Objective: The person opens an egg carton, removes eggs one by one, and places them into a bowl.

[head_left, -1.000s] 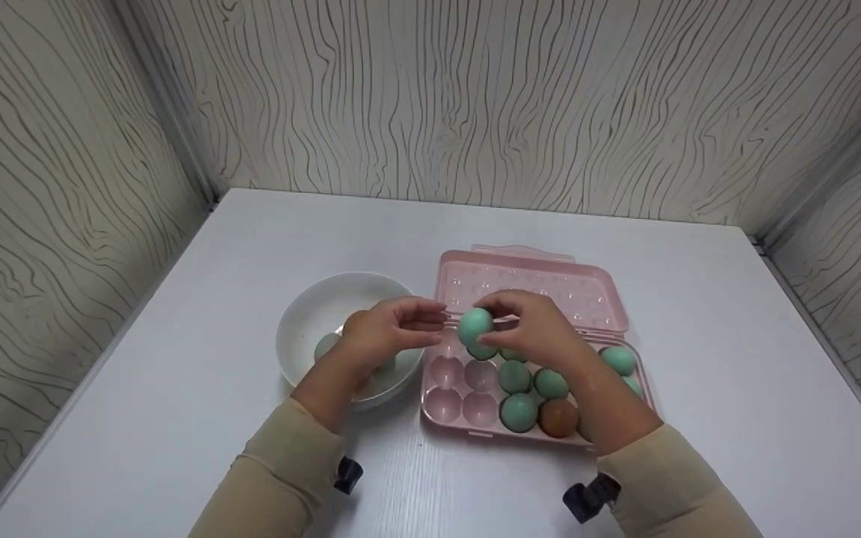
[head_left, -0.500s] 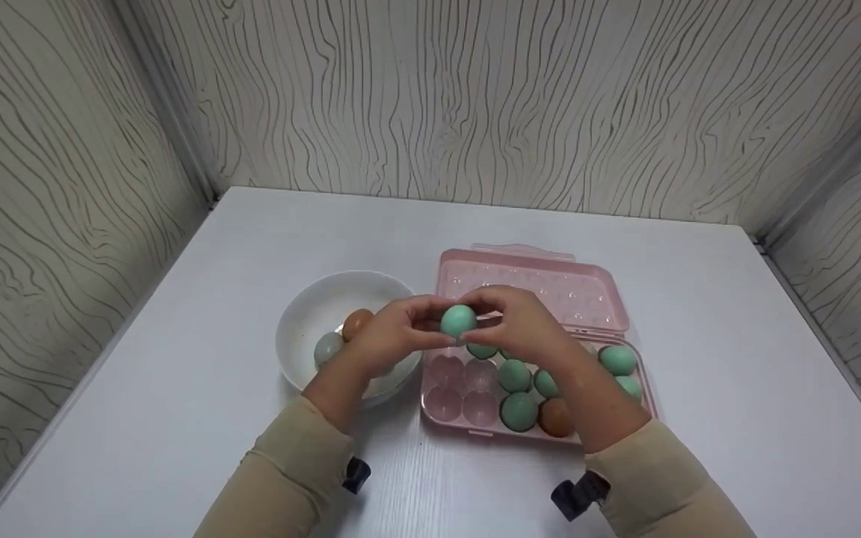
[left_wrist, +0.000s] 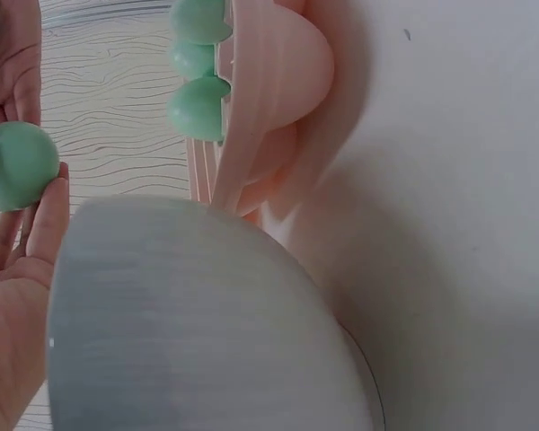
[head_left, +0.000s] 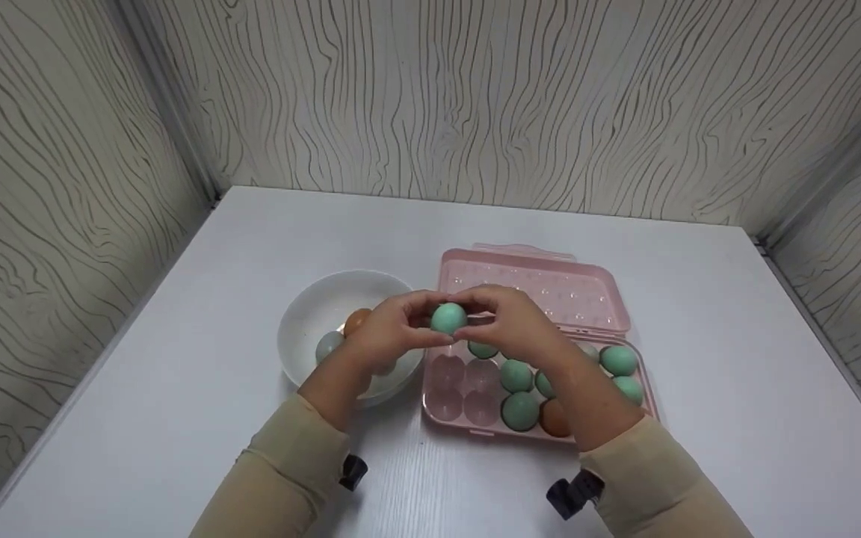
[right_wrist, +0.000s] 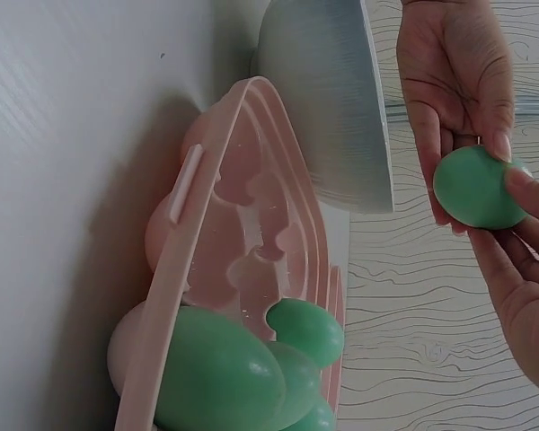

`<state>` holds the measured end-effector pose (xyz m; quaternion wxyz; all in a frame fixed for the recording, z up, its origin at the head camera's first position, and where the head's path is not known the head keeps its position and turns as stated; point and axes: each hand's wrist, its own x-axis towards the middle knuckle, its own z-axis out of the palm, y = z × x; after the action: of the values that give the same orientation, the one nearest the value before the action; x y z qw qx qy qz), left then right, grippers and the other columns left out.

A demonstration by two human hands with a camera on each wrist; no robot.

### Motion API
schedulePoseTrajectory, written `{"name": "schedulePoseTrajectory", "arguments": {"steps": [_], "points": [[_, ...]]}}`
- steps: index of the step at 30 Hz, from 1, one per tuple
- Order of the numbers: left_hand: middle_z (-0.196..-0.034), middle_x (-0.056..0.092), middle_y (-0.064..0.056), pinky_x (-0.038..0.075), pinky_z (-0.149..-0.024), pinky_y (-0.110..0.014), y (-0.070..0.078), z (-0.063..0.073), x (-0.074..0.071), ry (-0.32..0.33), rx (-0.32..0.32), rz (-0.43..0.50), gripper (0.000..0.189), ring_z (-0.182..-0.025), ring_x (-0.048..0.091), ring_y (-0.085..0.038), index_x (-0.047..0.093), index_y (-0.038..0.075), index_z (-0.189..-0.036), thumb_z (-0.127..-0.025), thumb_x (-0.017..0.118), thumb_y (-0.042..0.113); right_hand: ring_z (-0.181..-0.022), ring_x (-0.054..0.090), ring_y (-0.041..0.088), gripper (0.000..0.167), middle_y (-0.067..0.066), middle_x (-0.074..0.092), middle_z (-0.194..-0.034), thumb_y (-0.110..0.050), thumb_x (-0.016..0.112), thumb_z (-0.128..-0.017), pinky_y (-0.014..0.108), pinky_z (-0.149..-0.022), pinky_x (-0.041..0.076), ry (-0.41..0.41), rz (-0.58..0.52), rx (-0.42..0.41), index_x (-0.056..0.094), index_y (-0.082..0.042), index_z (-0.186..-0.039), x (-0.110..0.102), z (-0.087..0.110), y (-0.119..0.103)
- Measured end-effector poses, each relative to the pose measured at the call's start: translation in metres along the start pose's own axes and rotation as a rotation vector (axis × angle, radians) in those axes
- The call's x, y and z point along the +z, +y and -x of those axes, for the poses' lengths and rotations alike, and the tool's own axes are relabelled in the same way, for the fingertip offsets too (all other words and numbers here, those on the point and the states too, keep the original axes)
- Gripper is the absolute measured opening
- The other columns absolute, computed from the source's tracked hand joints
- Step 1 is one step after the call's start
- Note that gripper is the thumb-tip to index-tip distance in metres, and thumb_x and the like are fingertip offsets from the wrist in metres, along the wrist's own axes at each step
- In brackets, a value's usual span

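Observation:
A green egg is between both hands, above the left part of the open pink egg carton. The left hand comes from beside the white bowl and grips the egg with thumb and fingers. From the opposite side the right hand pinches it too; in the right wrist view both thumbs lie on the egg. Several green eggs and a brown egg sit in the carton's cups. Cups at its front left hold nothing. The right forearm hides part of the carton.
A pale egg and a brown egg lie in the bowl, partly behind the left hand. The carton's lid lies folded back behind it. Everything stands on a white table with patterned panels around it.
The right hand has carried the green egg a little leftward, over to the left hand. The left hand, first apart from the egg with nothing between its fingers, now grips it as well.

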<state>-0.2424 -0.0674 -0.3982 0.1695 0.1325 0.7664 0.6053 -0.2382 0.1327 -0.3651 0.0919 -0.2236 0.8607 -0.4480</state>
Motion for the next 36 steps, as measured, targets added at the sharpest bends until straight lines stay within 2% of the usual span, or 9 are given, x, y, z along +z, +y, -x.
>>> {"name": "schedulePoseTrajectory", "arguments": {"steps": [3, 6, 10, 14, 19, 26, 32, 36], "points": [[-0.113, 0.058, 0.014, 0.044, -0.094, -0.037, 0.0, 0.003, -0.004, 0.039, -0.057, -0.039, 0.054, -0.107, 0.054, -0.008, 0.058, 0.038, -0.115, -0.066, 0.078, 0.043, -0.106, 0.057, 0.014, 0.037, -0.006, 0.061, -0.112, -0.025, 0.072, -0.079, 0.034, -0.092, 0.045, 0.009, 0.003, 0.019, 0.063, -0.021, -0.115, -0.001, 0.001, -0.001], [-0.114, 0.058, 0.014, 0.04, -0.098, -0.039, -0.002, 0.004, -0.012, 0.063, -0.044, -0.07, 0.055, -0.109, 0.053, -0.008, 0.058, 0.034, -0.117, -0.067, 0.077, 0.046, -0.107, 0.056, 0.013, 0.036, -0.005, 0.061, -0.113, -0.026, 0.071, -0.08, 0.033, -0.091, 0.046, 0.03, 0.004, 0.042, 0.063, -0.021, -0.115, -0.004, 0.002, -0.001], [-0.114, 0.058, 0.008, 0.041, -0.097, -0.036, -0.004, 0.005, -0.025, 0.078, 0.011, -0.065, 0.053, -0.107, 0.054, -0.011, 0.057, 0.026, -0.119, -0.071, 0.076, 0.04, -0.106, 0.057, 0.015, 0.035, 0.0, 0.063, -0.112, -0.026, 0.069, -0.081, 0.033, -0.091, 0.046, 0.051, -0.003, 0.032, 0.063, -0.018, -0.115, -0.007, 0.002, 0.003], [-0.112, 0.058, 0.004, 0.042, -0.096, -0.037, -0.007, 0.007, -0.036, 0.134, -0.005, -0.039, 0.049, -0.104, 0.055, -0.014, 0.058, 0.025, -0.115, -0.071, 0.077, 0.035, -0.105, 0.057, 0.016, 0.033, 0.002, 0.063, -0.111, -0.023, 0.067, -0.083, 0.034, -0.092, 0.046, 0.058, -0.008, 0.022, 0.063, -0.015, -0.115, -0.009, 0.003, 0.007], [-0.11, 0.058, 0.002, 0.043, -0.093, -0.04, -0.015, 0.006, -0.046, 0.189, -0.056, -0.009, 0.046, -0.102, 0.054, -0.019, 0.058, 0.023, -0.113, -0.072, 0.078, 0.028, -0.103, 0.057, 0.014, 0.03, -0.002, 0.063, -0.109, -0.024, 0.066, -0.085, 0.033, -0.091, 0.046, 0.063, -0.023, 0.056, 0.063, -0.017, -0.114, -0.01, 0.006, 0.01], [-0.11, 0.057, 0.005, 0.043, -0.092, -0.038, -0.025, -0.004, -0.05, 0.243, -0.15, 0.022, 0.042, -0.104, 0.051, -0.019, 0.06, 0.028, -0.109, -0.072, 0.078, 0.022, -0.102, 0.057, 0.013, 0.03, -0.004, 0.062, -0.109, -0.031, 0.066, -0.084, 0.033, -0.091, 0.046, 0.054, -0.013, 0.066, 0.064, -0.02, -0.112, -0.011, 0.007, 0.014], [-0.11, 0.056, 0.002, 0.043, -0.091, -0.037, -0.029, -0.013, -0.048, 0.278, -0.189, -0.013, 0.04, -0.104, 0.05, -0.019, 0.06, 0.026, -0.108, -0.073, 0.077, 0.015, -0.102, 0.058, 0.014, 0.028, -0.002, 0.063, -0.11, -0.027, 0.065, -0.085, 0.033, -0.09, 0.047, 0.062, -0.03, 0.057, 0.064, -0.017, -0.111, -0.012, 0.006, 0.016], [-0.109, 0.055, -0.001, 0.042, -0.09, -0.037, -0.033, -0.018, -0.046, 0.288, -0.196, -0.027, 0.041, -0.103, 0.049, -0.021, 0.059, 0.021, -0.107, -0.072, 0.077, 0.011, -0.101, 0.058, 0.013, 0.029, -0.002, 0.063, -0.109, -0.031, 0.065, -0.084, 0.032, -0.089, 0.047, 0.061, -0.038, 0.065, 0.064, -0.017, -0.11, -0.012, 0.008, 0.017]]}}
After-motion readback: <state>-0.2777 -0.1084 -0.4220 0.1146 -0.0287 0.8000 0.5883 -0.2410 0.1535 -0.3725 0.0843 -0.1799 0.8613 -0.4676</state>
